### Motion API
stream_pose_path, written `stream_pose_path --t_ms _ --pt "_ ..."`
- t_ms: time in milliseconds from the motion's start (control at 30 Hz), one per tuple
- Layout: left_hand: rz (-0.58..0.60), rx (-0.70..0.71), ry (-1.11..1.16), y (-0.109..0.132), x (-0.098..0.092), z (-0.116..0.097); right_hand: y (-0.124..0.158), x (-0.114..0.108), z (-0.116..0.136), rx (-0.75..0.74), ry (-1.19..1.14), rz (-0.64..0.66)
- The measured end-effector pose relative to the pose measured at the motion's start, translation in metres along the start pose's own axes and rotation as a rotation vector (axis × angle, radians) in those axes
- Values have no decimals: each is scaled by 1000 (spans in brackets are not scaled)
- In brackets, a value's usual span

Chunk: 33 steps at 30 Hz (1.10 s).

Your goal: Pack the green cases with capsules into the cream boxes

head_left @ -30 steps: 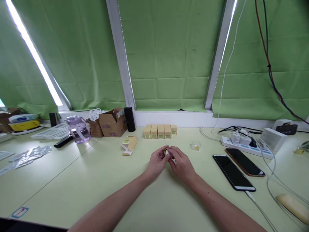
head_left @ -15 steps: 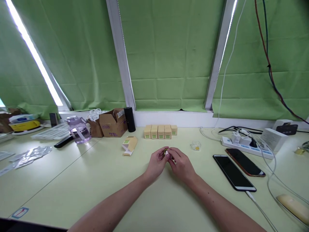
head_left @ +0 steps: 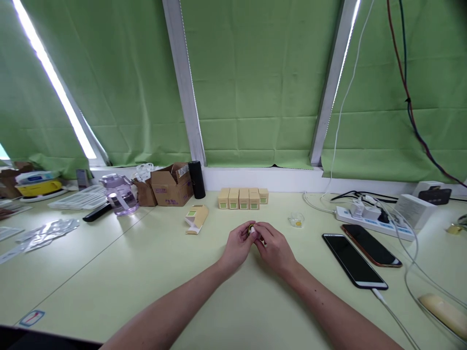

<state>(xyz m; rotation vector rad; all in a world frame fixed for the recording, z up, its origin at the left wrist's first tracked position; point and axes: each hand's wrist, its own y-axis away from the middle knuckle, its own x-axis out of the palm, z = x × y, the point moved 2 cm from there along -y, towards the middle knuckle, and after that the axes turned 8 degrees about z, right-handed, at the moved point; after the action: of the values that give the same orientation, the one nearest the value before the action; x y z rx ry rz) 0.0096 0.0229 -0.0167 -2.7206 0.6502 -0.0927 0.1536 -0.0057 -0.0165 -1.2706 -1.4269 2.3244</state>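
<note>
My left hand [head_left: 237, 245] and my right hand [head_left: 275, 248] meet at the middle of the table, fingertips together around a small dark and yellow-green round item [head_left: 251, 229]. Fingers cover most of it. Beyond them stands a group of small tan boxes [head_left: 243, 198] with green-edged labels. Left of the hands lies an opened tan box [head_left: 197, 218] with its flaps out. A small clear plastic piece [head_left: 296, 219] with a yellow spot rests to the right of the hands.
Two phones [head_left: 353, 261] [head_left: 371, 245], a white power strip [head_left: 374, 222], cables and a mouse [head_left: 443, 311] are at right. At left are a purple jug [head_left: 119, 195], a cardboard box [head_left: 171, 185], a black cylinder [head_left: 197, 180] and clear plastic bags [head_left: 51, 233].
</note>
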Motion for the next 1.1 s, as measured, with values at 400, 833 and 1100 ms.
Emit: stream_pose_path --t_ms 400,833,1100 --pt "-9 -4 0 0 1 -3 0 1 -2 -9 2 6" --pt "-20 11 -49 0 1 -4 -2 0 1 -9 18 -10" --pt "-42 -45 48 -3 -1 -7 1 -1 -1 48 -127 71"
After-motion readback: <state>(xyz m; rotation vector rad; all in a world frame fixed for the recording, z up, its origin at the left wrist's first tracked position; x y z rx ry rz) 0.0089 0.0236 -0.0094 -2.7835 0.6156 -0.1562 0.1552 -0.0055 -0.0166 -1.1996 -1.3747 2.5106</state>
